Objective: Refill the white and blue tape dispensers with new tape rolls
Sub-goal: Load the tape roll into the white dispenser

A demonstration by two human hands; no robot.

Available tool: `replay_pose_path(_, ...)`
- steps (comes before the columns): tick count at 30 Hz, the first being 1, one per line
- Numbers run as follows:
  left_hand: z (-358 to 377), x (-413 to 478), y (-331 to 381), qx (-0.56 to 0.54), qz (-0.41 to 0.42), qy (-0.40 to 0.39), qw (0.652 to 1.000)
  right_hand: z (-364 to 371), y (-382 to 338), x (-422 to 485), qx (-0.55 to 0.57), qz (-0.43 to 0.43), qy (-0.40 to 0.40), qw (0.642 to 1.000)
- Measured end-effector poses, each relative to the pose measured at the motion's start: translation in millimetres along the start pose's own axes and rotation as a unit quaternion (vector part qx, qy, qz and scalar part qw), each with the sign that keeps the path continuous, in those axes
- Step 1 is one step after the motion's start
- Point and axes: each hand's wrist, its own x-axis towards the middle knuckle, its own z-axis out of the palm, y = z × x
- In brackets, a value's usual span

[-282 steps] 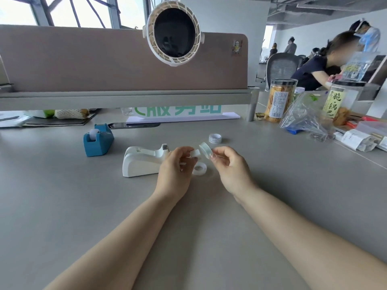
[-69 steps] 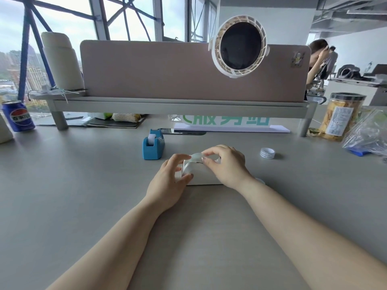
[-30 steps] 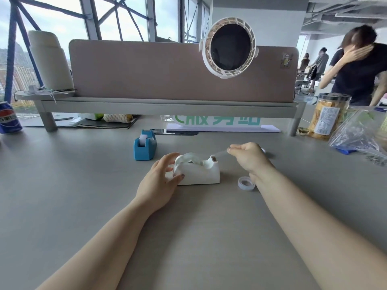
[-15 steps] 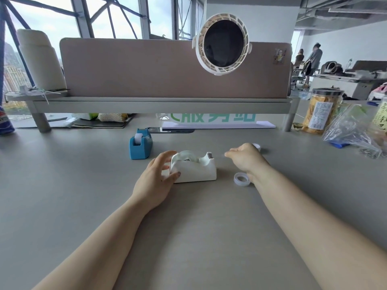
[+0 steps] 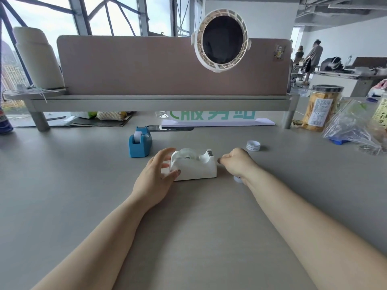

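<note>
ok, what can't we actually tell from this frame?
- Right hand: fist closed; whether it pinches a tape end is too fine to see, head view.
- Small roll by the right wrist: mostly hidden by the forearm.
- White dispenser: left end covered by the left hand.
- Blue dispenser: how much tape remains, hidden by its body.
- Can: cut by the left edge.

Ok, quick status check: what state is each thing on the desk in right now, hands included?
White tape dispenser: upright, clear roll seated in it.
Blue tape dispenser: upright, untouched, white roll inside.
Spare tape roll: lying flat, loose on the desk.
Left hand: open, fingers resting against the white dispenser's rear end.
Right hand: closed in a pinch just off the cutter end; any tape in it is too faint to see.
Snack jar: upright, lid on.
</note>
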Motion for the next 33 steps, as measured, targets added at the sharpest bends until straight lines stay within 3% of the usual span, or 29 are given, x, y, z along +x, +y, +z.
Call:
replay_pose_path(10,1.1,1.1,-1.8,0.001,0.004,0.006,1.0,4.8,5.3,10.0,-0.03,-0.017,-0.014,0.999)
replay_pose_path(15,1.0,3.3,-4.4,-0.005,-0.01,0.002,1.0,3.8,5.4,2.3,-0.12,-0.024,0.071,0.99)
replay_pose_path(18,0.7,2.3,-4.2,-0.009,-0.016,0.003,1.0,5.0,5.0,-2.3,0.009,-0.094,0.06,0.994)
replay_pose_path(22,0.5,0.6,-3.2,-0.004,-0.022,0.005,1.0,12.4,2.4,-17.4,0.175,-0.095,-0.044,0.979)
replay_pose_path(25,0.4,-0.7,-2.2,0.006,-0.025,0.011,1.0,13.0,1.5,-24.7,0.177,-0.081,-0.095,0.976)
replay_pose_path(33,-0.1,-2.0,1.2,0.019,-0.023,0.013,0.999,6.9,-0.4,-25.0,0.125,-0.077,-0.093,0.985)
